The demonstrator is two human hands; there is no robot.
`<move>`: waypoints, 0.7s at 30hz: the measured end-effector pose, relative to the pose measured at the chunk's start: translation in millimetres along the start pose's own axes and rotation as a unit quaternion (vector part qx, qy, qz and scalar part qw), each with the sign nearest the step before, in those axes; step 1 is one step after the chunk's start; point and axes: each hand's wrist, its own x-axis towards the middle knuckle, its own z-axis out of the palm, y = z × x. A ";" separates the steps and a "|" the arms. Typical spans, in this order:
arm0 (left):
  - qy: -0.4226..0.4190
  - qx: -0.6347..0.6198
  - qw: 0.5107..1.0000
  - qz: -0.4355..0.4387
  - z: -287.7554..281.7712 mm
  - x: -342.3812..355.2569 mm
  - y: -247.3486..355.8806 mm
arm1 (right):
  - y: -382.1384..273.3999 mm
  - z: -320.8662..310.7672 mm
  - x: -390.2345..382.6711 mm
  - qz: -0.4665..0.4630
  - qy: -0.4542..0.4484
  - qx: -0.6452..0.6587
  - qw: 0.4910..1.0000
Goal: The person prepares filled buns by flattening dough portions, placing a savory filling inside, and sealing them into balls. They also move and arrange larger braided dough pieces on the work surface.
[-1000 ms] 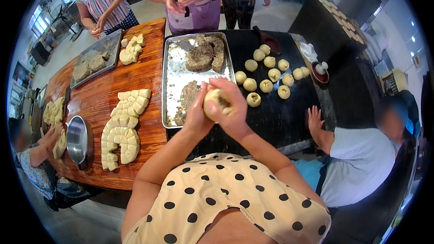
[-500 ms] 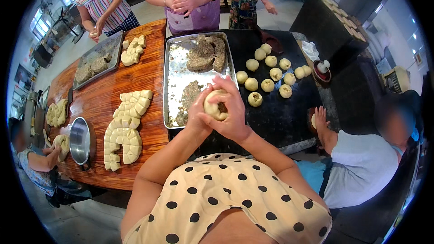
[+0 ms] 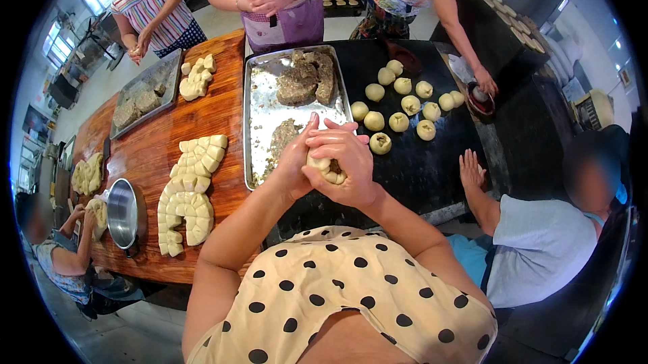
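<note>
Mostly hidden, a dough ball (image 3: pixel 329 173) sits cupped between both curled hands (image 3: pixel 356 165), its underside out of sight.

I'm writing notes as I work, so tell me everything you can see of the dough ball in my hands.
The dough ball is pale cream, soft-looking and roughly round, with folded edges gathered around an unsealed opening. Brownish filling shows inside. It sits cupped between the left hand and the right hand, in view near the metal tray's lower right corner. Fingers hide its top and much of its sides.
</note>
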 end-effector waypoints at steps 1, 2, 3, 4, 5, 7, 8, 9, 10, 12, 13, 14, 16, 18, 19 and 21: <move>0.005 -0.018 0.999 0.034 5.4 -0.8 1.6 | 1.8 2.0 -1.1 0.005 0.024 0.033 0.999; 0.009 -0.036 0.997 0.067 15.2 -3.5 4.3 | 0.2 -1.0 -3.9 0.046 0.046 0.047 0.997; 0.014 -0.055 0.993 0.100 21.2 -4.6 4.4 | 1.8 -0.2 -2.6 0.042 0.080 0.036 0.995; 0.012 -0.057 0.984 0.166 24.7 -5.2 -3.9 | 0.9 4.0 3.4 0.040 0.116 0.027 0.992; 0.000 -0.088 0.982 0.168 24.6 -3.2 -9.4 | -2.0 8.4 9.3 0.038 0.150 0.019 0.988; 0.000 -0.145 0.975 0.167 17.9 2.1 -17.8 | -8.2 9.6 12.5 0.041 0.103 -0.021 0.994; 0.012 -0.172 0.971 0.165 16.9 4.3 -21.2 | -4.2 9.3 10.0 0.026 0.088 -0.020 0.996; 0.013 -0.139 0.975 0.175 16.7 3.8 -23.7 | -0.2 9.3 6.8 0.011 0.074 -0.018 0.997; 0.016 -0.108 0.977 0.183 20.2 2.4 -25.0 | 4.4 10.7 1.7 0.003 0.091 -0.017 0.996; 0.028 -0.075 0.978 0.190 23.9 -0.2 -27.9 | 10.2 14.5 -6.9 -0.001 0.107 0.000 0.994; 0.036 -0.073 0.978 0.192 24.0 -0.7 -28.5 | 9.1 14.9 -8.2 -0.002 0.116 0.009 0.993; 0.051 -0.101 0.976 0.186 21.7 -0.7 -30.3 | 7.4 14.5 -9.0 0.010 0.102 0.005 0.995; 0.079 -0.121 0.973 0.178 14.3 -0.9 -32.2 | 1.5 12.1 -5.5 0.031 0.076 -0.003 0.997; 0.107 -0.106 0.973 0.174 4.1 -2.7 -30.6 | -3.9 9.2 1.0 0.049 0.050 -0.011 0.997; 0.145 -0.085 0.972 0.162 9.9 -4.2 -25.0 | -3.9 8.2 3.5 0.058 0.040 -0.018 0.997; 0.221 -0.041 0.965 0.136 28.6 -11.4 -12.7 | 2.4 4.3 0.0 0.077 0.027 0.013 0.997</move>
